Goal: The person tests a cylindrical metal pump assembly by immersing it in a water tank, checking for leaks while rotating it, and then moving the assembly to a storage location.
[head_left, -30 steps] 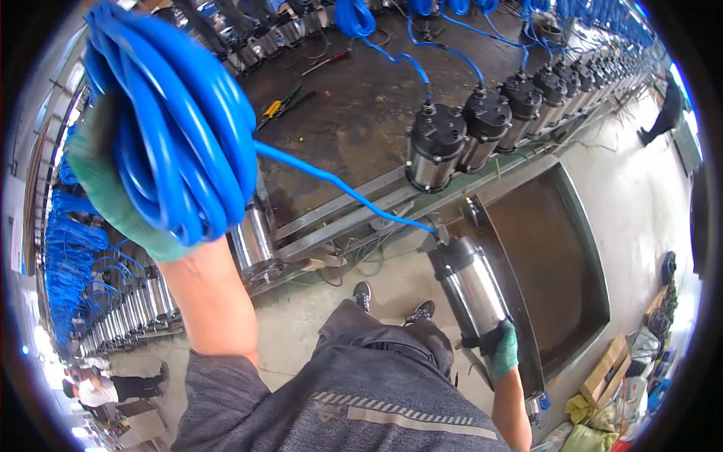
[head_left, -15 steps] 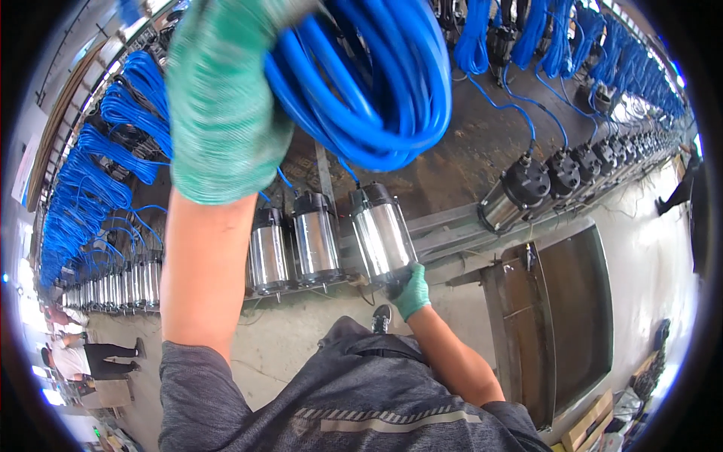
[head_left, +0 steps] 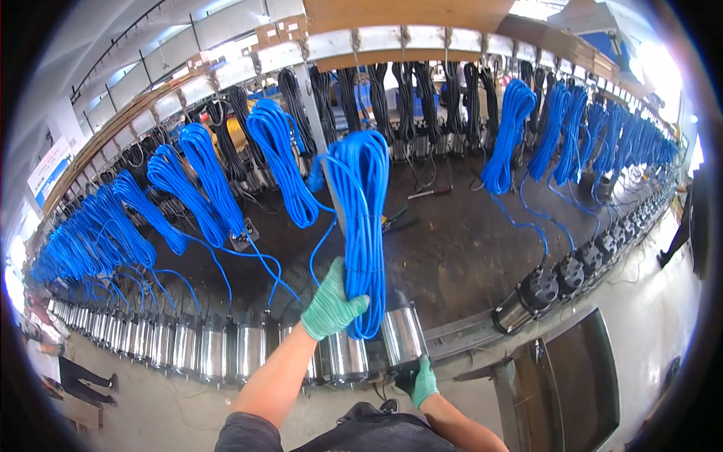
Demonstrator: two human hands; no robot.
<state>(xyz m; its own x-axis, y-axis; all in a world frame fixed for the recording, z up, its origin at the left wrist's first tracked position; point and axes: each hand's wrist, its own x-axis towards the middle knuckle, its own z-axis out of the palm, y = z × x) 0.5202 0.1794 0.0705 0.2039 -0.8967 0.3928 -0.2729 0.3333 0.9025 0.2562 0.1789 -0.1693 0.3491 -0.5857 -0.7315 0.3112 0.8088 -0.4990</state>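
Observation:
My left hand (head_left: 332, 303), in a green glove, is closed round the lower part of a coil of blue cable (head_left: 366, 203). The coil stands upright in front of me over the dark bench. Below and to its right, my right hand (head_left: 424, 379), gloved as well, grips the dark base of a shiny steel cylinder, a pump-like unit (head_left: 404, 334) that leans over the bench's near edge. The coil hides part of that cylinder's top. Just left of it stands another steel cylinder (head_left: 347, 356). A blue coil (head_left: 283, 162) hangs behind, left of the held one.
Steel cylinders (head_left: 214, 348) line the near edge to the left, and more (head_left: 539, 288) run along the right. Blue coils (head_left: 509, 139) and black cable bundles (head_left: 404, 98) hang from a rail. A tool (head_left: 431, 193) lies on the bench (head_left: 452, 256). A dark metal frame (head_left: 584, 377) stands lower right.
The blue coil in my left hand has gone from close before me to farther out, now upright. My view has tilted up to the hanging rail. My right hand stays on the cylinder's base.

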